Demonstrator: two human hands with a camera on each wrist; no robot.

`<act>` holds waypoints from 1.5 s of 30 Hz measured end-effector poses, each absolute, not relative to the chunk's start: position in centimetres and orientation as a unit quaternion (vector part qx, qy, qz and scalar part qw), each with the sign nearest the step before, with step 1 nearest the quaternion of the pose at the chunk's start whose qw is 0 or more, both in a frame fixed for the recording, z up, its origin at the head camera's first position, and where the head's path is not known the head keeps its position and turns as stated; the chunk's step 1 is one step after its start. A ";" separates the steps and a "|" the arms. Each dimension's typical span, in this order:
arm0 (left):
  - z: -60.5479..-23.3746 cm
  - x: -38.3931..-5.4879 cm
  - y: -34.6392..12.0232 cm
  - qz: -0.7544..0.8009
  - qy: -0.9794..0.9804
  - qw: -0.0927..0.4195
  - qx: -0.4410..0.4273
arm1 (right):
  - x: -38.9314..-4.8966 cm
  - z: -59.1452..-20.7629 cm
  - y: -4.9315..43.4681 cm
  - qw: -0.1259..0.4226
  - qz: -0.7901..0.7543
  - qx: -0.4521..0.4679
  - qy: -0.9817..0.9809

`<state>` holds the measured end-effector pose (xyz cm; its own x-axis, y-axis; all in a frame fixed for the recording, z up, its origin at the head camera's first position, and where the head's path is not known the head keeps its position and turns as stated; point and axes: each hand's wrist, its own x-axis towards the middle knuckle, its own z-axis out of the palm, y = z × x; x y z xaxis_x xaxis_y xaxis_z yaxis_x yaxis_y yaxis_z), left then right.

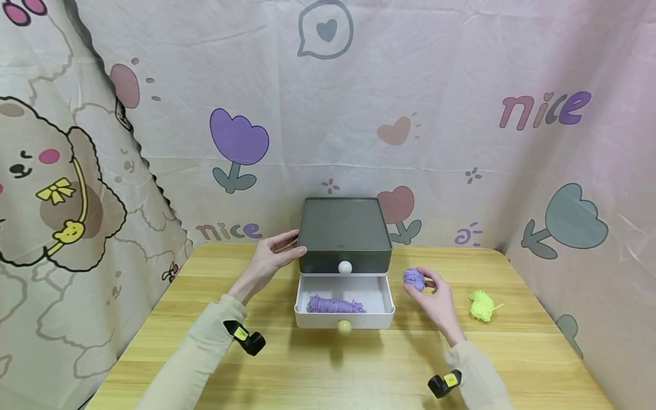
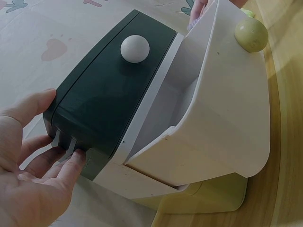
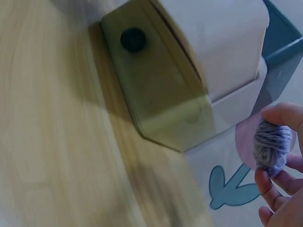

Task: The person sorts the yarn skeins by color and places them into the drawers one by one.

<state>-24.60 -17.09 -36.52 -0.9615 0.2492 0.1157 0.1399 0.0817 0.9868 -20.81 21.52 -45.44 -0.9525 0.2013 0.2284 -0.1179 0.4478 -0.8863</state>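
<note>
Right hand (image 1: 438,299) curled round it and left hand (image 1: 269,255) loosely spread against the drawer unit (image 1: 344,225), the purple yarn ball (image 1: 413,279) is held beside that unit and, probably light and squashy, is best pinched mid-winding.

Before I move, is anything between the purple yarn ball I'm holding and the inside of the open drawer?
Only the right wall of the white drawer stands between the yarn ball in your right hand and the inside. I can't tell whether the ball is above it. Nothing else visible blocks it.
</note>
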 end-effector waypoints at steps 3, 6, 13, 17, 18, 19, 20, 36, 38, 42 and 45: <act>-36.6 -24.6 -17.1 0.662 0.736 0.041 0.136 | -20.3 -44.9 21.2 0.159 0.530 -0.024 -0.833; -36.6 -24.6 -17.1 0.662 0.735 0.041 0.136 | -19.8 -44.4 21.0 0.167 0.528 -0.019 -0.833; -36.6 -24.6 -17.1 0.663 0.735 0.043 0.138 | -18.8 -43.7 20.6 0.187 0.519 -0.003 -0.834; -36.6 -24.6 -17.2 0.663 0.734 0.041 0.140 | -18.0 -42.9 20.1 0.200 0.520 0.022 -0.830; -36.6 -24.6 -17.2 0.663 0.735 0.040 0.140 | -17.8 -42.7 19.9 0.202 0.521 0.030 -0.829; -36.6 -24.6 -17.2 0.662 0.735 0.040 0.139 | -17.6 -42.4 19.7 0.204 0.521 0.039 -0.828; -36.6 -24.6 -17.2 0.662 0.735 0.039 0.139 | -17.4 -42.2 19.6 0.207 0.520 0.046 -0.828; -36.6 -24.5 -17.2 0.666 0.732 0.040 0.142 | -17.2 -42.0 17.8 0.203 0.465 0.170 -0.845; -36.5 -24.4 -17.2 0.667 0.731 0.040 0.140 | -17.3 -42.0 17.6 0.201 0.462 0.182 -0.845; -36.5 -24.4 -17.2 0.669 0.729 0.041 0.140 | -17.5 -42.0 17.1 0.209 0.444 0.205 -0.847; -36.5 -24.5 -17.2 0.673 0.725 0.043 0.139 | -17.6 -42.0 16.7 0.221 0.428 0.222 -0.848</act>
